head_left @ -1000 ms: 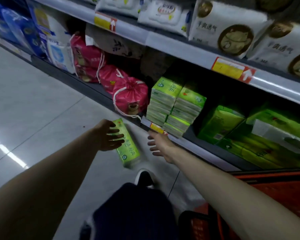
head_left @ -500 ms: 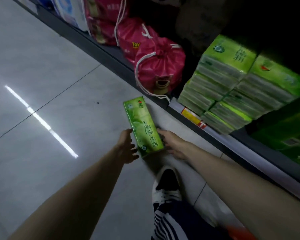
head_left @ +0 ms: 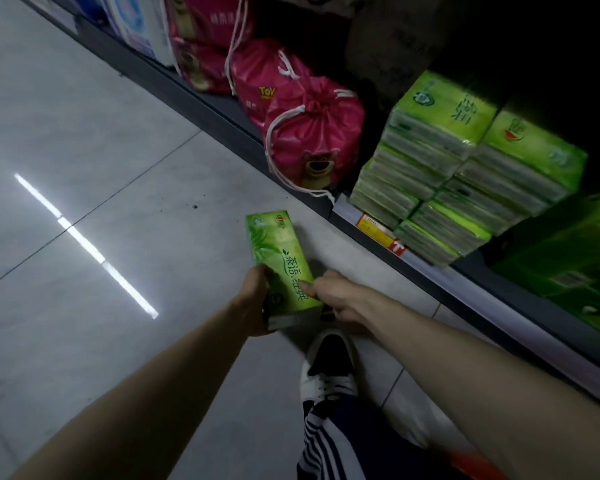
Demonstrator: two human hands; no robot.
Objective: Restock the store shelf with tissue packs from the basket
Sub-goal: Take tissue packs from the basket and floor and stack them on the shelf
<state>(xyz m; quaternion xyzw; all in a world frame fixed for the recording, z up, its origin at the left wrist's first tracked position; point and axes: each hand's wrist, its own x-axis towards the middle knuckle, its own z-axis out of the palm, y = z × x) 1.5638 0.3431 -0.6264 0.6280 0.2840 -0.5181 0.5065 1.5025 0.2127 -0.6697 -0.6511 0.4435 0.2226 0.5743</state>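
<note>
Head view | left hand and right hand grip tissue pack | pink bear bag, stacked packs fill shelf ahead

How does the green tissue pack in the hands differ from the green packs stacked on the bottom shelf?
The held tissue pack is a single one, gripped at its near end by the left hand and right hand; the stacked packs sit in two columns on the shelf. The held tissue pack shows its printed green face; the stacked packs show mostly pale sides. Both are green-wrapped.
</note>
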